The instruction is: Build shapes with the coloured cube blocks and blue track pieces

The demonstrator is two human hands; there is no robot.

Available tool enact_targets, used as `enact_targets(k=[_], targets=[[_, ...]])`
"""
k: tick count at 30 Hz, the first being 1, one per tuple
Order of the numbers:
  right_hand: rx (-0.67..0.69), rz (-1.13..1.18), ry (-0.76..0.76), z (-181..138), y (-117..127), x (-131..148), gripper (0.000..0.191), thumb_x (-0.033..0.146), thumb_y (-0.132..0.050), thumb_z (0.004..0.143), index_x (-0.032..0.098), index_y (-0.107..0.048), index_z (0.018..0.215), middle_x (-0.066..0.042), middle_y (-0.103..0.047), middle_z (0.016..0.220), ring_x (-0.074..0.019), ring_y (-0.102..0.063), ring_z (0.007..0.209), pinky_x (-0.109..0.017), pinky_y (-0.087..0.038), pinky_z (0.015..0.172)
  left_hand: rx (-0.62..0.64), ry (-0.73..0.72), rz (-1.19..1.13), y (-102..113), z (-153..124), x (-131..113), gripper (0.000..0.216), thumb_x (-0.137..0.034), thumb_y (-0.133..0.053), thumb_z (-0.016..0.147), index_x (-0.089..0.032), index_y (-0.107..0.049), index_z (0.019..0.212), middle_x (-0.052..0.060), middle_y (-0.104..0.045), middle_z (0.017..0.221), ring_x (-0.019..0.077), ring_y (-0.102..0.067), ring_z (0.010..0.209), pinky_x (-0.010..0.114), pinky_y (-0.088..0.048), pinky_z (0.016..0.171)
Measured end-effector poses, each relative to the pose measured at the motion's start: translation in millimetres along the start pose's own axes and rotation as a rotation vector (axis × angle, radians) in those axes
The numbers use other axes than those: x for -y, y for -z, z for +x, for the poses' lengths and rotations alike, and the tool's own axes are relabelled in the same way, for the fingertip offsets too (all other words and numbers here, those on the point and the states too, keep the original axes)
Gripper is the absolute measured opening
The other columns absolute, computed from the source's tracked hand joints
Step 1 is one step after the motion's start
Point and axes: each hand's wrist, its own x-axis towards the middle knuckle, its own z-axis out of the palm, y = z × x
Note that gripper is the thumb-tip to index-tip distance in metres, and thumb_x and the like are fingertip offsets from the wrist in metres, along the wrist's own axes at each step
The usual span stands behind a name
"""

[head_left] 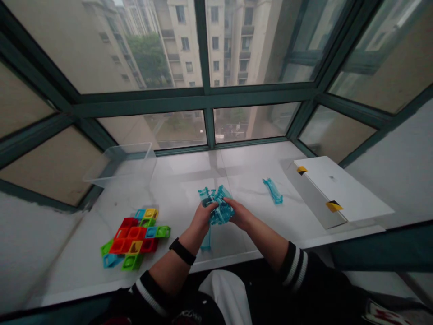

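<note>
Head view. White bench (182,180) under a bay window. Item: blue cluster (220,206), mid-bench, clasped on either side by left hand (202,217) and right hand (241,214), fingers curled round it, seemingly to steady it. Spare blue piece (272,190) lies to the right; coloured cubes (135,237) sit well apart to the left.

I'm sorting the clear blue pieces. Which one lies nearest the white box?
The lone long blue piece lying flat on the sill, right of both hands and untouched. The blue cluster is gripped between the left hand and right hand.
</note>
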Motion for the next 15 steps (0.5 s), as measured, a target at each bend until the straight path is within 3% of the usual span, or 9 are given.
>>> enact_targets(k=[4,9,15], targets=[[0.086,-0.084,-0.089,0,-37,-33,0.042,0.055,-0.072,0.086,0.026,-0.069,0.117,-0.004,-0.077,0.104,-0.0216,-0.074,0.088,-0.033,-0.059,0.075,-0.093,0.022,-0.024,46,-39,-4,0.049,-0.03,-0.091,0.064,-0.015,-0.075,0.108,0.012,-0.081,0.104,0.0291,-0.077,0.095,0.039,-0.061,0.084],[0.116,-0.189,-0.079,2,-49,-60,0.045,0.053,-0.076,0.082,0.026,-0.069,0.119,-0.004,-0.078,0.108,-0.0232,-0.074,0.094,-0.035,-0.059,0.079,-0.162,0.041,-0.058,74,-57,9,0.044,-0.029,-0.089,0.062,-0.015,-0.075,0.102,0.01,-0.081,0.1,0.026,-0.077,0.088,0.035,-0.061,0.078],[-0.154,-0.394,0.016,15,-25,-67,0.041,0.04,-0.077,0.076,0.022,-0.069,0.111,-0.003,-0.077,0.098,-0.0231,-0.073,0.092,-0.036,-0.059,0.081,-0.221,0.002,0.022,88,-52,25,0.042,-0.028,-0.089,0.062,-0.015,-0.072,0.098,0.006,-0.078,0.083,0.023,-0.074,0.078,0.036,-0.057,0.079]])
